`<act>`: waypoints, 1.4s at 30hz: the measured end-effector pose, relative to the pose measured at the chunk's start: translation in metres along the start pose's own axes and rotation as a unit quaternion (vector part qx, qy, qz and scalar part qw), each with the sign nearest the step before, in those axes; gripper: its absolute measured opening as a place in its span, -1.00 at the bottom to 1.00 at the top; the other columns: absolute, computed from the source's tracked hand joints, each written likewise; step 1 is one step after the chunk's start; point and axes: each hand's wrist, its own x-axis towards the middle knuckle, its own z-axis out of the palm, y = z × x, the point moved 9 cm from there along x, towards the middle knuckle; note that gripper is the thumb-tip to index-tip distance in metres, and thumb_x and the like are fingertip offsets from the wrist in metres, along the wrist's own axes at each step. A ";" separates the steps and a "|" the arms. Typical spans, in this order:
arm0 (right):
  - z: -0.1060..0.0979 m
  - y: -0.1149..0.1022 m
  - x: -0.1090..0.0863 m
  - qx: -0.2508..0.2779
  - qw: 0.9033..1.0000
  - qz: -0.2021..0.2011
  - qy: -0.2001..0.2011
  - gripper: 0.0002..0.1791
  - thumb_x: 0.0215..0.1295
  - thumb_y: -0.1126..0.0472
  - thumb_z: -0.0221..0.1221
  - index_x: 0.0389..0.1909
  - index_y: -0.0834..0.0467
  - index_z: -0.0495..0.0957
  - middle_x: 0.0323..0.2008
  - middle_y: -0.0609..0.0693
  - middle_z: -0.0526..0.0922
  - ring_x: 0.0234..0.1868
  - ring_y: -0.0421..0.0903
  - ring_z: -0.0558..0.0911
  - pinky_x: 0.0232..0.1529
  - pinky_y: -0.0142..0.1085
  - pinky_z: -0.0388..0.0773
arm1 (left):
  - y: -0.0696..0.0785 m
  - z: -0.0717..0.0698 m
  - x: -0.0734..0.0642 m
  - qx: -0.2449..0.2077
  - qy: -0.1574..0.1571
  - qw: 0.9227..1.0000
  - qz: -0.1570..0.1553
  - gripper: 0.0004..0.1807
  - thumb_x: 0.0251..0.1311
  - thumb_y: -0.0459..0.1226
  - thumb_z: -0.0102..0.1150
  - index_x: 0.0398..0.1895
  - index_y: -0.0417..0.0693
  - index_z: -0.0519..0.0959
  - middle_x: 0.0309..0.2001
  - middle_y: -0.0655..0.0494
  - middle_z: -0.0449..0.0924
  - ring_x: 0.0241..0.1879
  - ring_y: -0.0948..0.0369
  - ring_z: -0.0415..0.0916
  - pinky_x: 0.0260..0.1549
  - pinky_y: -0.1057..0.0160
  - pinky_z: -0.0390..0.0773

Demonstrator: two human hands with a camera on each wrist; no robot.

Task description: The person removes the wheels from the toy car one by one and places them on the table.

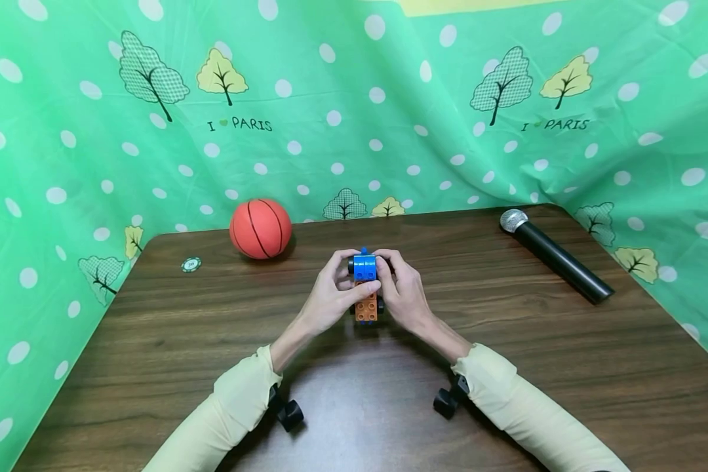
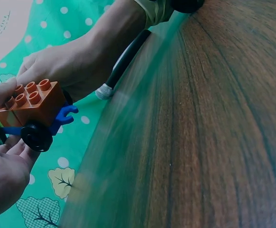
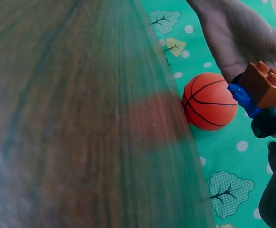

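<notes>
Both hands hold a toy brick car (image 1: 366, 308) above the middle of the table. The car has a blue brick (image 1: 364, 267) at its far end and orange studded bricks (image 2: 36, 102) toward the person. Black wheels (image 2: 37, 137) and a blue hitch-like piece (image 2: 64, 116) show low on it. My left hand (image 1: 329, 295) grips the car from the left, its thumb lying across the top near the blue brick. From the right, my right hand (image 1: 406, 292) grips the blue end, thumb beside the brick. Fingers hide parts of the far wheels.
A red basketball (image 1: 260, 229) sits at the back left of the wooden table (image 1: 171, 367), with a poker chip (image 1: 191, 264) to its left. At the back right lies a black microphone (image 1: 557, 257). Behind the table hangs a green dotted cloth (image 1: 342, 72).
</notes>
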 end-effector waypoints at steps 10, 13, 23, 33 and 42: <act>-0.003 0.002 -0.001 -0.030 0.999 -0.010 0.008 -0.88 0.54 0.41 0.07 -0.02 0.30 0.53 -0.35 0.09 0.61 -0.40 -0.10 0.56 -0.41 -0.28 0.48 | -0.003 0.002 0.000 0.005 0.008 1.000 -0.004 -0.44 0.32 -0.46 0.31 0.31 -0.24 0.31 0.02 -0.24 0.66 -0.14 0.08 0.73 -0.15 0.25 0.66; -0.003 0.002 -0.002 -0.037 0.999 -0.011 0.007 -0.89 0.54 0.40 0.07 -0.03 0.29 0.53 -0.36 0.09 0.60 -0.40 -0.09 0.56 -0.42 -0.27 0.48 | -0.004 0.003 -0.001 0.002 0.005 1.000 -0.007 -0.44 0.33 -0.46 0.30 0.31 -0.24 0.30 0.02 -0.24 0.66 -0.15 0.08 0.73 -0.16 0.25 0.66; 0.002 0.005 -0.002 -0.040 0.999 0.007 -0.019 -0.84 0.60 0.35 -0.01 0.01 0.30 0.52 -0.32 0.12 0.59 -0.39 -0.07 0.54 -0.40 -0.21 0.50 | -0.008 0.001 -0.001 0.020 0.012 1.000 -0.015 -0.41 0.33 -0.41 0.33 0.34 -0.21 0.30 0.02 -0.21 0.66 -0.17 0.05 0.73 -0.19 0.26 0.65; 0.008 0.021 -0.008 0.113 0.984 0.131 -0.041 -0.75 0.69 0.25 -0.13 0.09 0.28 0.47 -0.30 0.13 0.52 -0.40 -0.09 0.51 -0.40 -0.30 0.49 | -0.005 0.005 0.001 -0.006 -0.001 1.000 -0.009 -0.41 0.32 -0.44 0.32 0.34 -0.21 0.29 0.03 -0.23 0.65 -0.12 0.08 0.72 -0.13 0.23 0.66; 0.000 0.008 -0.004 0.015 1.000 0.026 -0.002 -0.83 0.60 0.39 -0.01 0.00 0.31 0.54 -0.41 0.08 0.57 -0.46 -0.12 0.51 -0.46 -0.31 0.45 | -0.006 0.004 0.000 0.009 0.002 1.000 -0.011 -0.41 0.32 -0.44 0.33 0.34 -0.22 0.29 0.01 -0.22 0.66 -0.13 0.04 0.73 -0.17 0.26 0.66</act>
